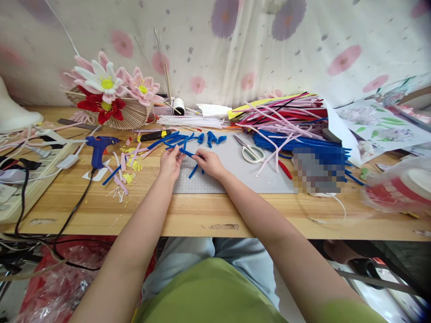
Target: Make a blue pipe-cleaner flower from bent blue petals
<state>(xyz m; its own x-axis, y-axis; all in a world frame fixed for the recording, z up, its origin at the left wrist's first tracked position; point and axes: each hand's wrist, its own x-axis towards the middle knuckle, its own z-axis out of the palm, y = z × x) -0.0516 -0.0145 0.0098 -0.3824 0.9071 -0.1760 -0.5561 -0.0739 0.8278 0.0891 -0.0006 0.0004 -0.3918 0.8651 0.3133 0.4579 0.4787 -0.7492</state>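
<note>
A blue hot-glue gun [97, 150] lay on the desk [90, 220], left of the left hand [171, 162], which pinched a blue pipe cleaner [187, 153] running across to the right hand [210, 163], also pinching it. Scissors [256, 154] lay right of that hand, blue stems [310, 144] farther right.

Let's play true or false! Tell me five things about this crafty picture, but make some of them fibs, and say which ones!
1. Both the left hand and the right hand hold a fuzzy blue stem. True.
2. The glue gun is yellow. False: the glue gun is mostly blue.
3. The scissors lie on the grey mat. True.
4. The fluffy flowers are all blue. False: the fluffy flowers are pink, white and red, with yellow centres.
5. The right hand is holding the scissors. False: nobody is holding them.
</note>
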